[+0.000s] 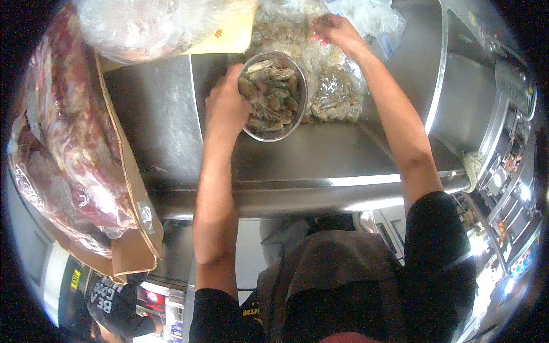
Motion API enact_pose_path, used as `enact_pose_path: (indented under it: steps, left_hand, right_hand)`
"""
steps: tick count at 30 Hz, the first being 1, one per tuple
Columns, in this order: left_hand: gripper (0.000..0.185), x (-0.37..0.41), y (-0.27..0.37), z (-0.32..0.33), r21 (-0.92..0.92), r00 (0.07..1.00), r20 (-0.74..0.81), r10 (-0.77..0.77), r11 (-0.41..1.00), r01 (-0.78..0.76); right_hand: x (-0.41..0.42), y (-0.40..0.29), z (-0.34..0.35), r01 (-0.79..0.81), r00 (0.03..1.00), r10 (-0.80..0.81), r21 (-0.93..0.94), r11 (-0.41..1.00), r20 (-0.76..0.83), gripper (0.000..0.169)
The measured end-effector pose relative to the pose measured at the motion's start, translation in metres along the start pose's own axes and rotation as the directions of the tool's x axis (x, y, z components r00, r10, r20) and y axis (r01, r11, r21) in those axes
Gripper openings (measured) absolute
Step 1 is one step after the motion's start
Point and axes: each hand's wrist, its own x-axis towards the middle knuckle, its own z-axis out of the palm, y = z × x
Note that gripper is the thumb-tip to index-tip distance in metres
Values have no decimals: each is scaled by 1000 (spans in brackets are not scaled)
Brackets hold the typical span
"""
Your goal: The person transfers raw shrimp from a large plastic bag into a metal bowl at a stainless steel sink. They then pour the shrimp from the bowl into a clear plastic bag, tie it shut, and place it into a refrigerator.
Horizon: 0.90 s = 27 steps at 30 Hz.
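Observation:
My left hand (227, 103) grips the left side of a round metal bowl (273, 139). Inside the bowl lies a heap of grey-brown shell-on shrimp (274, 96). To its right, a clear plastic bag of shrimp (336, 92) rests in the stainless steel sink (309, 150), and more pale shrimp (279, 32) lie behind the bowl. Over this far part of the shrimp is my right hand (336, 32), its fingers bent downward. Whether those fingers pinch anything is too blurred to tell.
At left, a cardboard box (133, 255) holds large plastic-wrapped meat pieces (81, 141). Another wrapped bundle (141, 30) lies on a yellow sheet (227, 36) at the back. Crumpled plastic bags (373, 21) sit far right, a cloth (472, 169) near the right edge. A person (116, 306) stands at lower left.

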Motion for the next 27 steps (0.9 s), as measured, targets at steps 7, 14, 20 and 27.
enact_pose_path:
  steps: [7, 14, 20, 27]
  left_hand:
    - [55, -2, 4, -4, -11, 999, 22, -37, 999, 37]
    - [51, -3, 13, -10, -64, 997, 69, 46, 997, -42]
    - [52, -3, 19, -11, -15, 991, 133, 28, 1000, -26]
    - [50, -7, 0, -4, 2, 999, 30, 38, 999, -38]
  right_hand:
    - [-83, -57, 8, -35, 867, -21, 103, 994, 498, 42]
    - [73, -19, 68, 333, 942, -206, -820, 465, 266, 34]
    - [128, 27, 140, 643, 751, -287, -559, 523, 595, 40]
    - [88, 0, 108, 313, 942, -272, -224, 923, 197, 40]
